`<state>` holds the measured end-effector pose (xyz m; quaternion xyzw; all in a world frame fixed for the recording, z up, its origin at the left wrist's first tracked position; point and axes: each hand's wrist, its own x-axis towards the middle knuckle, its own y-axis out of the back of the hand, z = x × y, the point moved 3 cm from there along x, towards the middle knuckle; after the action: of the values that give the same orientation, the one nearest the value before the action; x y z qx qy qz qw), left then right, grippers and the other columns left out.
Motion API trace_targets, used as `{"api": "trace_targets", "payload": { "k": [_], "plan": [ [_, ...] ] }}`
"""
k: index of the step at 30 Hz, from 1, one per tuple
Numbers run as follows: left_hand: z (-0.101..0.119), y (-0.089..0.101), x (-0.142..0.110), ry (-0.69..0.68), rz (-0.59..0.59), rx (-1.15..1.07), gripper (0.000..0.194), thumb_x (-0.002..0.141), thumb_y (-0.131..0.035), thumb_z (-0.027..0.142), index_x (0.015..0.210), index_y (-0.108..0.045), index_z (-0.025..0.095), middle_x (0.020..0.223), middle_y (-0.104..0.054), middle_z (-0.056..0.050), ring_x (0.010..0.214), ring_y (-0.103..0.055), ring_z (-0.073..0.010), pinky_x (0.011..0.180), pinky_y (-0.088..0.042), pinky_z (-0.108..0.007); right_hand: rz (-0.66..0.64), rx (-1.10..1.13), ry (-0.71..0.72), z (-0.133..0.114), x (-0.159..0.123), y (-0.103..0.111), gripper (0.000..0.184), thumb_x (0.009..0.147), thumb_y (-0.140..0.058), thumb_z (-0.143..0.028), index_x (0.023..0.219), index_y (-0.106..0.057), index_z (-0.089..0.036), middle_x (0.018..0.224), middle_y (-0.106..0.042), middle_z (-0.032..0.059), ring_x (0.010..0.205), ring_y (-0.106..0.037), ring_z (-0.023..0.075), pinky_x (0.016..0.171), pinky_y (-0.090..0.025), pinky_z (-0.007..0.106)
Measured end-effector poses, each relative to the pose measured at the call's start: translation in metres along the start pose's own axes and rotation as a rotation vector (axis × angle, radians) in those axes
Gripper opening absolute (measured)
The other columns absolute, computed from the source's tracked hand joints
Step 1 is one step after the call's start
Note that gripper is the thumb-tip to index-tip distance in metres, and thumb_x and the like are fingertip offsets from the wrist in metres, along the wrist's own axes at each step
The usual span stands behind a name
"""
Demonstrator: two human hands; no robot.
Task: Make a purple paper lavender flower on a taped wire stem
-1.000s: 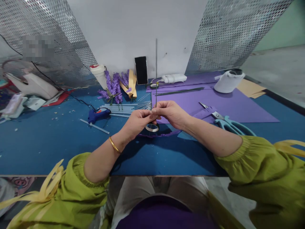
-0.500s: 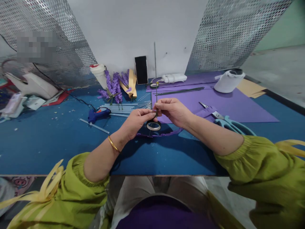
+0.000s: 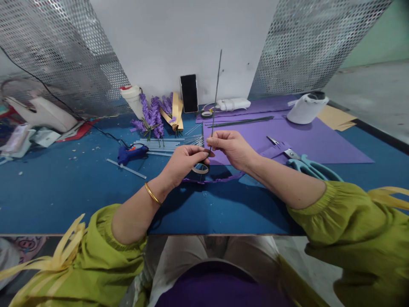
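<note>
At the left of the blue table [image 3: 79, 192], a blue glue gun [image 3: 131, 154] lay on the near side of purple flower sprigs [image 3: 152, 116]. Farther right, the left hand [image 3: 183, 165] closed thumb and fingers in a tight pinch around the foot of a thin dark stem [image 3: 217, 83], a ring of tape [image 3: 200, 169] hanging just beneath. I could not tell whether those fingers gripped the tape too. The right hand [image 3: 234, 149] pinched the stem slightly higher, its fingertips shut; the stem stood nearly upright, tipping right. The step looked like fine fingertip work where tape met stem; continuing it called for a steady lower pinch and a light turn above. Scissors [image 3: 305, 164] lay at right.
</note>
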<state>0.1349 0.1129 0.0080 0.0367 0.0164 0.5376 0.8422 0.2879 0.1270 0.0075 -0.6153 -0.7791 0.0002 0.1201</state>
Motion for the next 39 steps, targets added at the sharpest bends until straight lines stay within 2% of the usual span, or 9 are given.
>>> {"api": "trace_targets", "payload": {
  "k": [5, 9, 14, 17, 20, 25, 29, 33, 39],
  "plan": [
    [-0.001, 0.0, 0.0, -0.007, -0.037, -0.042, 0.023, 0.079, -0.068, 0.035, 0.08, -0.076, 0.014, 0.07, -0.069, -0.004, 0.071, -0.06, -0.0142, 0.074, -0.045, -0.027, -0.027, 0.002, 0.02, -0.003, -0.001, -0.003, 0.039, 0.069, -0.08, -0.04, 0.056, -0.051, -0.019, 0.055, -0.051, -0.0035, 0.055, -0.046, 0.0105, 0.059, -0.038, 0.029],
    [0.001, -0.001, -0.001, -0.007, 0.009, 0.07, 0.024, 0.074, -0.074, 0.037, 0.076, -0.074, 0.013, 0.07, -0.07, -0.004, 0.068, -0.059, -0.0139, 0.072, -0.045, -0.027, 0.042, -0.076, 0.046, -0.003, -0.002, -0.003, 0.037, 0.069, -0.08, -0.037, 0.056, -0.05, -0.019, 0.057, -0.048, -0.0041, 0.058, -0.042, 0.0099, 0.059, -0.035, 0.028],
    [0.002, 0.0, 0.0, -0.04, 0.078, 0.169, 0.021, 0.077, -0.07, 0.034, 0.076, -0.073, 0.013, 0.067, -0.068, -0.002, 0.065, -0.058, -0.0131, 0.067, -0.043, -0.026, 0.109, -0.157, 0.038, -0.001, 0.0, 0.0, 0.038, 0.07, -0.079, -0.038, 0.055, -0.051, -0.018, 0.056, -0.047, -0.0041, 0.059, -0.04, 0.0097, 0.06, -0.034, 0.028],
    [0.0, 0.003, 0.001, -0.061, 0.087, 0.121, 0.019, 0.078, -0.068, 0.033, 0.076, -0.073, 0.015, 0.065, -0.066, -0.001, 0.064, -0.056, -0.0121, 0.067, -0.042, -0.025, 0.017, -0.143, -0.012, -0.001, 0.0, -0.002, 0.028, 0.073, -0.077, -0.04, 0.067, -0.064, -0.016, 0.064, -0.057, -0.0014, 0.063, -0.047, 0.0108, 0.064, -0.038, 0.028],
    [-0.002, 0.005, 0.002, -0.072, 0.075, 0.04, 0.018, 0.078, -0.069, 0.033, 0.073, -0.073, 0.015, 0.066, -0.065, -0.001, 0.066, -0.056, -0.0118, 0.071, -0.043, -0.025, -0.103, -0.02, -0.081, 0.0, -0.001, -0.005, 0.027, 0.072, -0.077, -0.039, 0.082, -0.072, -0.015, 0.073, -0.065, 0.0021, 0.068, -0.054, 0.0128, 0.069, -0.042, 0.03],
    [-0.003, 0.003, 0.003, -0.041, 0.054, 0.052, 0.022, 0.076, -0.072, 0.036, 0.073, -0.073, 0.015, 0.067, -0.066, -0.002, 0.067, -0.057, -0.0126, 0.071, -0.044, -0.026, 0.008, 0.035, -0.074, 0.004, -0.002, -0.004, 0.03, 0.064, -0.082, -0.035, 0.058, -0.059, -0.016, 0.064, -0.061, 0.0005, 0.06, -0.048, 0.0103, 0.063, -0.038, 0.029],
    [0.001, -0.001, 0.0, -0.037, 0.077, 0.174, 0.025, 0.076, -0.07, 0.038, 0.076, -0.074, 0.014, 0.069, -0.069, -0.004, 0.066, -0.059, -0.0148, 0.067, -0.044, -0.027, 0.046, -0.037, -0.028, 0.007, -0.003, -0.006, 0.037, 0.066, -0.081, -0.038, 0.054, -0.052, -0.018, 0.055, -0.052, -0.0027, 0.057, -0.046, 0.0105, 0.061, -0.036, 0.029],
    [0.003, 0.0, -0.002, -0.12, 0.12, 0.356, 0.021, 0.08, -0.065, 0.033, 0.075, -0.075, 0.016, 0.07, -0.071, -0.003, 0.07, -0.061, -0.0161, 0.07, -0.044, -0.027, 0.098, -0.13, -0.031, 0.009, -0.003, -0.006, 0.041, 0.067, -0.081, -0.04, 0.054, -0.05, -0.018, 0.053, -0.048, -0.0042, 0.058, -0.045, 0.0103, 0.06, -0.034, 0.028],
    [0.001, 0.004, 0.0, -0.085, 0.124, 0.134, 0.022, 0.079, -0.066, 0.036, 0.074, -0.074, 0.016, 0.064, -0.065, -0.001, 0.063, -0.056, -0.0133, 0.067, -0.043, -0.026, -0.046, -0.028, -0.036, 0.0, -0.001, -0.006, 0.031, 0.071, -0.079, -0.044, 0.069, -0.064, -0.016, 0.065, -0.058, -0.0012, 0.064, -0.049, 0.0114, 0.067, -0.04, 0.029]
  ]
}}
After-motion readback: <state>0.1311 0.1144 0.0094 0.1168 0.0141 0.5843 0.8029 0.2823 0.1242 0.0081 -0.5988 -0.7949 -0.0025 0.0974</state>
